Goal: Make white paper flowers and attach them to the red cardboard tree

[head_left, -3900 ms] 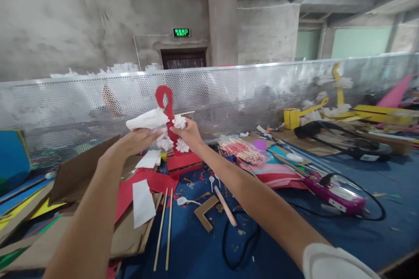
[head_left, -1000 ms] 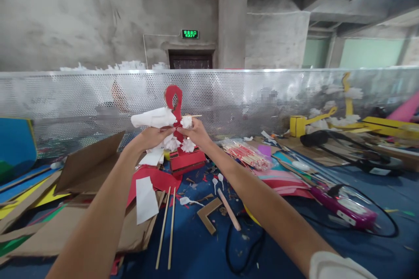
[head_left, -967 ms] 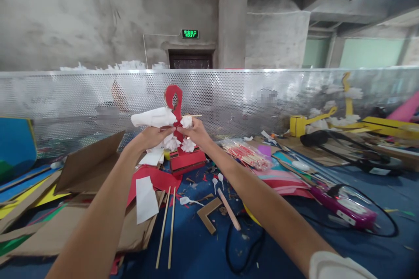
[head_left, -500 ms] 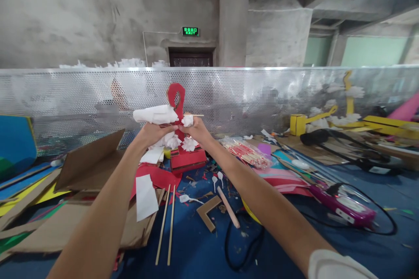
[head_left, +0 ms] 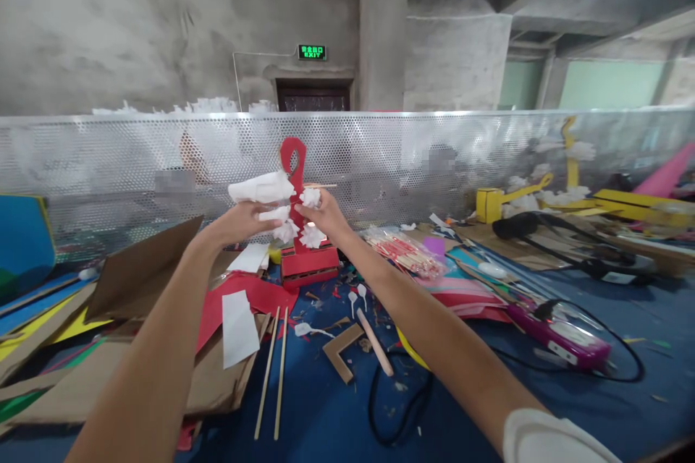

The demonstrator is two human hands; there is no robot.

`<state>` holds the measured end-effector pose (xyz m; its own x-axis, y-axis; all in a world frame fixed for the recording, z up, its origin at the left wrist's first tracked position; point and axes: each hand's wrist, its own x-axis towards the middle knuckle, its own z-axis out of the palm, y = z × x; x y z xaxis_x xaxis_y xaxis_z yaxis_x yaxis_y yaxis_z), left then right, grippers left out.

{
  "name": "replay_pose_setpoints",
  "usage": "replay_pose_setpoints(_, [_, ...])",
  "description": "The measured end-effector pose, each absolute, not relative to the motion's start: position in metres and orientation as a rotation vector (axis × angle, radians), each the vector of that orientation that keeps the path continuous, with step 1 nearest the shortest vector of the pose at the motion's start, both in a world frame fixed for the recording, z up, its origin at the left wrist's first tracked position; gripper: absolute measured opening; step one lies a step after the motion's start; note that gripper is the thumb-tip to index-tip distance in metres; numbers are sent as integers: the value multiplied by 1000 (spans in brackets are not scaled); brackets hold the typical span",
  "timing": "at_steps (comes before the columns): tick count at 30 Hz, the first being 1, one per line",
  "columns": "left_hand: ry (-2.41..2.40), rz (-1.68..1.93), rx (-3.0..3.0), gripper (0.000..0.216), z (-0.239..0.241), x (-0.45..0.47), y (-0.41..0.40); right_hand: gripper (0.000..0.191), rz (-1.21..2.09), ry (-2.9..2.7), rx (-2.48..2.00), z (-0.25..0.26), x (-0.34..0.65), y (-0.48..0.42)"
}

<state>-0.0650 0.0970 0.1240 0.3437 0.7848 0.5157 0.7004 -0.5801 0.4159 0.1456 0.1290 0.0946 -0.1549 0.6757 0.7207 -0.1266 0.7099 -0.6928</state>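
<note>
A red cardboard figure (head_left: 293,159) with a looped top stands on a red box base (head_left: 308,262) near the mesh screen. Small white crumpled paper tufts (head_left: 311,235) are stuck along its stem. My left hand (head_left: 239,221) is closed round a wad of white paper (head_left: 261,188), held just left of the stem. On the stem's right side, my right hand (head_left: 324,213) pinches a small white paper tuft (head_left: 310,197) against it.
A perforated metal screen (head_left: 434,159) runs across the back of the blue table (head_left: 337,412). Brown cardboard (head_left: 141,268), red paper, two wooden sticks (head_left: 274,376), a black cable (head_left: 380,405), a purple glue gun (head_left: 554,340) and a packet of sticks (head_left: 405,249) lie around.
Both hands have stayed at the red figure. The left hand's fingers and paper wad have shifted slightly right and up; the view has swung a little.
</note>
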Motion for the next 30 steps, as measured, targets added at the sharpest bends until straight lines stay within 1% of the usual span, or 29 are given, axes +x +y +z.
replay_pose_setpoints(2, [1409, 1022, 2468, 65, 123, -76, 95, 59, 840, -1492, -466, 95, 150, 132])
replay_pose_setpoints(3, [1413, 1073, 2415, 64, 122, -81, 94, 61, 906, -1460, -451, 95, 153, 133])
replay_pose_setpoints(4, [1389, 1158, 2331, 61, 120, -84, 94, 60, 965, -1436, -424, 96, 156, 134])
replay_pose_setpoints(5, [1335, 1263, 2242, 59, 118, -85, 94, 53, 1009, -1423, -396, 97, 159, 135])
replay_pose_setpoints(7, [1219, 1466, 2071, 58, 114, -86, 95, 33, 1057, -1400, -381, 100, 164, 137])
replay_pose_setpoints(8, [1166, 1528, 2011, 59, 113, -85, 96, 28, 1055, -1387, -395, 100, 166, 139])
replay_pose_setpoints(11, [1096, 1545, 1946, 56, 110, -80, 99, 22, 960, -1349, -464, 100, 170, 147])
replay_pose_setpoints(15, [1114, 1510, 1909, 49, 107, -75, 106, 27, 925, -1333, -467, 96, 176, 155])
replay_pose_setpoints(20, [1196, 1471, 1833, 48, 105, -64, 110, 36, 1080, -1231, -333, 90, 186, 161])
replay_pose_setpoints(25, [1153, 1523, 1751, 47, 105, -53, 109, 37, 1164, -1175, -357, 80, 188, 168])
replay_pose_setpoints(27, [1048, 1509, 1679, 49, 101, -57, 109, 35, 1158, -1195, -357, 77, 188, 169])
replay_pose_setpoints(30, [804, 1414, 1563, 62, 88, -76, 111, 34, 1151, -1256, -348, 74, 187, 169])
